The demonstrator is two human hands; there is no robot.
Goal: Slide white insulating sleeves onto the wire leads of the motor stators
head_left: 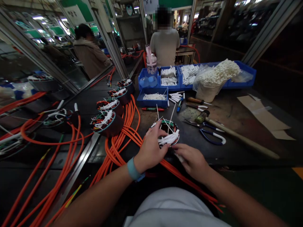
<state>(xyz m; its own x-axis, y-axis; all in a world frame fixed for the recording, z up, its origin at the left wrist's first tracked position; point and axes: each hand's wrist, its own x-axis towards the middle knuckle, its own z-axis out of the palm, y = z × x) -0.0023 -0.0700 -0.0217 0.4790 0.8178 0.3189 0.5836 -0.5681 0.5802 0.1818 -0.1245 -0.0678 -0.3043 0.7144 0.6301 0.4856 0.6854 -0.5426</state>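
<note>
A round motor stator (168,132) with coloured windings and white sleeved leads sits on the dark bench in front of me. My left hand (151,148), with a blue wristband, curls over its near left side, fingers closed on the bundle of white leads. My right hand (190,159) lies just right of and below the stator, fingers bent toward the same white bundle; what it pinches is hidden. Thin white ties stick up from the stator's top.
Several more stators (106,121) line the left with orange cables (123,132) trailing off them. Blue scissors (211,135), a hammer (227,130), screwdrivers and markers lie to the right. Blue bins (152,97) of white sleeves stand behind. Two people stand beyond the bench.
</note>
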